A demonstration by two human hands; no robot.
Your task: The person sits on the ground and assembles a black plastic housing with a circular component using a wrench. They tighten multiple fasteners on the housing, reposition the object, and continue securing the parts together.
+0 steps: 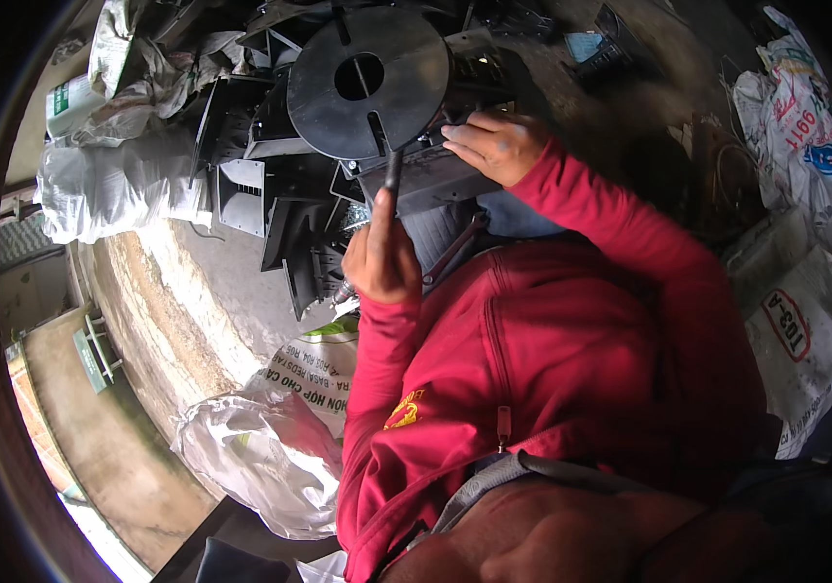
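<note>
A round black plate (411, 83) with a centre hole and slots lies in front of me, above a dark box-shaped part (426, 180). My left hand (382, 255) is closed around a dark rod (394, 177), its index finger stretched along it. The rod's upper end meets the plate's near rim, by a slot. My right hand (501, 146) is at the plate's right side, fingers pressed together and pointing left. Whatever lies between its fingertips is too dark to make out.
Black moulded parts (290, 228) are piled left of the plate. Plastic wrapping (124, 185) lies farther left. White printed sacks (800, 330) stand at the right, and a crumpled bag (260, 457) lies near my left elbow. A black crate (610, 49) sits at the far right.
</note>
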